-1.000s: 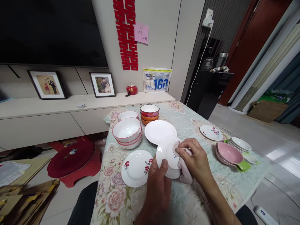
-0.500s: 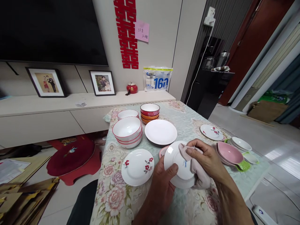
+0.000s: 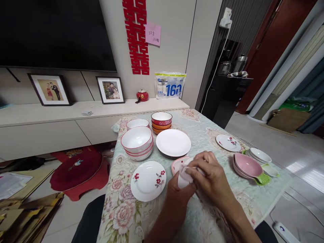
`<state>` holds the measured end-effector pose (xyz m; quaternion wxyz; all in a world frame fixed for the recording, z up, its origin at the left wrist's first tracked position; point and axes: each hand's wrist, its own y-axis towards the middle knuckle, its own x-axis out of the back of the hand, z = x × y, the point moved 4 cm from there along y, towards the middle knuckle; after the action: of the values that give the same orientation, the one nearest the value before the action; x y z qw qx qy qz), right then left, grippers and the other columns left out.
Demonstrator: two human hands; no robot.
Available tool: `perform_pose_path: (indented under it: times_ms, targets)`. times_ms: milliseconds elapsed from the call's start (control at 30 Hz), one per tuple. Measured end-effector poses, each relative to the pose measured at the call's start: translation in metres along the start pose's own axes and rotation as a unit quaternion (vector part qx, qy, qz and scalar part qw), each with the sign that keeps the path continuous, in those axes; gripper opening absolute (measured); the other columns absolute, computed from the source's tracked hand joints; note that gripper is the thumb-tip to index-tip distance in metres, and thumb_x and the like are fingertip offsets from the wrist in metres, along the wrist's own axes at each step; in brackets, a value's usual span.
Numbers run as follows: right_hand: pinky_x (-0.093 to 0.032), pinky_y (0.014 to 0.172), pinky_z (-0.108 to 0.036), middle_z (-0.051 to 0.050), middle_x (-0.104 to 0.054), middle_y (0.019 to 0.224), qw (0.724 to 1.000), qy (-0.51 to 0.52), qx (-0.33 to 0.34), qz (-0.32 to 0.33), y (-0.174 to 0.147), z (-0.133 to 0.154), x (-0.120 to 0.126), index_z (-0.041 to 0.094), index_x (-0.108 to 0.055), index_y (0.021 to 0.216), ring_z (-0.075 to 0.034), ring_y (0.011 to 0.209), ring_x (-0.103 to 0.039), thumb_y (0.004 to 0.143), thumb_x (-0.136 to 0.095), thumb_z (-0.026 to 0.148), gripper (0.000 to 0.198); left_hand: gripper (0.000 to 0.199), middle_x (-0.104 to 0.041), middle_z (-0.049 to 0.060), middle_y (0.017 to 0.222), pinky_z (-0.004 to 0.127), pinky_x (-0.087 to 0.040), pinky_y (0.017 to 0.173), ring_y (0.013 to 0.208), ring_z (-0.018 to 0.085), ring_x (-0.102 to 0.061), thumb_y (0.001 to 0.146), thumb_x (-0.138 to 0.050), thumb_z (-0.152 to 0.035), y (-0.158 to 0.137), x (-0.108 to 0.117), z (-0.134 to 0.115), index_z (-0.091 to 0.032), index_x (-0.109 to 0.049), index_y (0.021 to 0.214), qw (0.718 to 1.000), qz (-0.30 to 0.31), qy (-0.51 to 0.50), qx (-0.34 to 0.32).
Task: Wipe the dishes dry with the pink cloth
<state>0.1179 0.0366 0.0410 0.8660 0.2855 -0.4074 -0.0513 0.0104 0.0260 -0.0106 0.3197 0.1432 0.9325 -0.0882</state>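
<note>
Over the near side of the table, my left hand (image 3: 177, 197) is closed on the edge of a small white plate (image 3: 182, 182), which is tilted and mostly covered by my hands. My right hand (image 3: 210, 173) is closed on a pale pink cloth (image 3: 186, 167) and presses it against the plate. Just behind the hands lies a pink-rimmed dish (image 3: 176, 165), partly hidden. To the left, a white plate with red flowers (image 3: 149, 182) lies flat. A stack of plates topped by a plain white one (image 3: 173, 142) stands farther back.
White red-rimmed bowls (image 3: 138, 140) and a stack of red and orange bowls (image 3: 162, 122) stand at the back left. On the right are another flowered plate (image 3: 227, 143), pink leaf-shaped bowls (image 3: 249, 165) and small white bowls (image 3: 259, 154). A red stool (image 3: 76, 172) stands left of the table.
The small plate has turned from facing me to a steep tilt, so less of it shows. My right hand has moved left with the cloth, closer to my left hand.
</note>
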Motion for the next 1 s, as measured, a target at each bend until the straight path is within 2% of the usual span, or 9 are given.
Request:
perform_pose_path:
  times_ms: [67,133,200,300,400,500,633,733,1000]
  targets:
    - [-0.036,0.076,-0.037,-0.003,-0.06,0.083,0.999,-0.013,0.024,0.034,-0.002,0.014,-0.004,0.026,-0.069,0.084,-0.022,0.086,-0.053,0.092,-0.062,0.026,0.01,0.003,-0.067,0.0,0.077,0.024,-0.043,0.07,0.075,0.013,-0.053,0.073,-0.07,-0.012,0.0,-0.001,-0.003,-0.015,-0.069,0.073,0.999,-0.003,0.03,-0.032]
    - [-0.036,0.077,-0.037,-0.002,-0.062,0.083,0.999,-0.009,0.021,0.03,-0.003,0.016,-0.002,0.026,-0.068,0.084,-0.022,0.086,-0.054,0.092,-0.062,0.025,0.01,0.005,-0.064,-0.001,0.073,0.023,-0.043,0.068,0.072,0.012,-0.051,0.073,-0.069,-0.011,-0.001,0.0,-0.004,-0.015,-0.067,0.071,0.998,-0.009,0.051,-0.045]
    - [-0.039,0.077,-0.035,-0.002,-0.064,0.084,1.0,0.019,-0.02,-0.011,-0.001,0.004,0.006,0.025,-0.067,0.085,-0.021,0.085,-0.056,0.092,-0.062,0.027,0.009,0.008,-0.064,-0.002,0.074,0.023,-0.043,0.066,0.069,0.012,-0.05,0.074,-0.068,-0.011,-0.001,0.001,-0.001,-0.015,-0.07,0.081,0.998,-0.008,0.052,-0.032]
    - [-0.043,0.07,-0.031,-0.002,-0.065,0.082,0.989,0.054,-0.114,-0.076,0.001,-0.028,0.018,0.022,-0.064,0.084,-0.019,0.077,-0.058,0.09,-0.064,0.034,0.013,0.03,-0.068,0.001,0.079,0.026,-0.046,0.068,0.07,0.014,-0.054,0.073,-0.067,-0.012,-0.001,0.002,0.004,-0.015,-0.071,0.103,1.0,-0.012,0.017,-0.005]
    - [-0.043,0.068,-0.03,-0.001,-0.064,0.078,0.984,0.035,-0.145,-0.097,0.002,-0.046,0.021,0.022,-0.063,0.08,-0.018,0.072,-0.057,0.088,-0.065,0.037,0.017,0.048,-0.071,0.004,0.084,0.029,-0.048,0.07,0.075,0.019,-0.06,0.071,-0.069,-0.015,-0.001,0.001,0.002,-0.014,-0.068,0.119,0.999,-0.032,-0.012,-0.002]
    - [-0.044,0.07,-0.031,-0.002,-0.063,0.08,0.99,0.03,-0.103,-0.095,0.002,-0.034,0.015,0.022,-0.063,0.08,-0.019,0.076,-0.058,0.09,-0.062,0.032,0.014,0.048,-0.071,0.004,0.084,0.028,-0.048,0.07,0.074,0.018,-0.058,0.071,-0.068,-0.015,-0.002,0.0,-0.002,-0.015,-0.068,0.119,0.999,-0.042,0.021,-0.018]
    - [-0.044,0.071,-0.032,-0.003,-0.061,0.081,0.999,0.037,-0.012,-0.029,-0.002,0.005,0.003,0.022,-0.064,0.082,-0.019,0.08,-0.057,0.093,-0.059,0.024,0.012,0.023,-0.068,0.002,0.081,0.025,-0.046,0.068,0.073,0.015,-0.055,0.072,-0.067,-0.013,-0.002,0.0,-0.003,-0.014,-0.074,0.094,0.993,-0.041,0.106,-0.031]
    - [-0.044,0.073,-0.032,-0.003,-0.06,0.082,0.999,0.042,0.016,0.012,-0.003,0.017,0.001,0.022,-0.064,0.083,-0.019,0.082,-0.057,0.093,-0.058,0.022,0.012,0.011,-0.068,0.002,0.079,0.025,-0.045,0.068,0.076,0.016,-0.054,0.075,-0.067,-0.015,-0.001,0.002,-0.002,-0.014,-0.073,0.084,0.99,-0.034,0.13,-0.04]
    - [-0.045,0.069,-0.03,-0.002,-0.067,0.079,0.982,0.089,-0.154,-0.064,0.005,-0.05,0.015,0.021,-0.064,0.08,-0.019,0.074,-0.06,0.087,-0.064,0.039,0.019,0.043,-0.072,0.005,0.08,0.03,-0.049,0.068,0.073,0.021,-0.061,0.067,-0.073,-0.02,0.0,0.002,0.0,-0.014,-0.071,0.109,0.998,-0.055,-0.008,-0.013]
